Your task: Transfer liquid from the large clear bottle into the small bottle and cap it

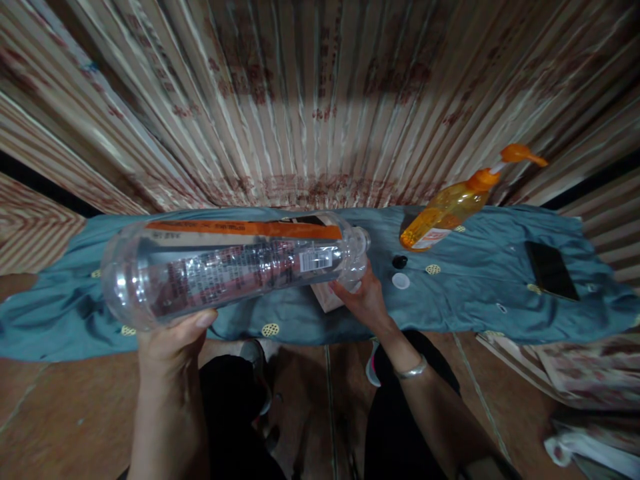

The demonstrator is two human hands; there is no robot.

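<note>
A large clear plastic bottle [240, 263] lies on its side in the air above the cloth, its neck to the right and uncapped. It has a printed label with an orange stripe and a barcode. My left hand [175, 330] is closed under the base end, its thumb along the near side. At the neck end, my right hand [367, 300] grips the bottle, with some fingers hidden behind the plastic. Right of that hand, a small black cap [399, 261] and a white round disc [401, 281] rest on the cloth.
An orange pump bottle [447, 210] stands at the back right. Beyond it lies a dark flat phone-like object [551, 270]. A pale flat box [327, 299] shows partly beneath the held bottle. Teal cloth [310, 327] covers the long surface, with a pleated curtain [320, 120] behind.
</note>
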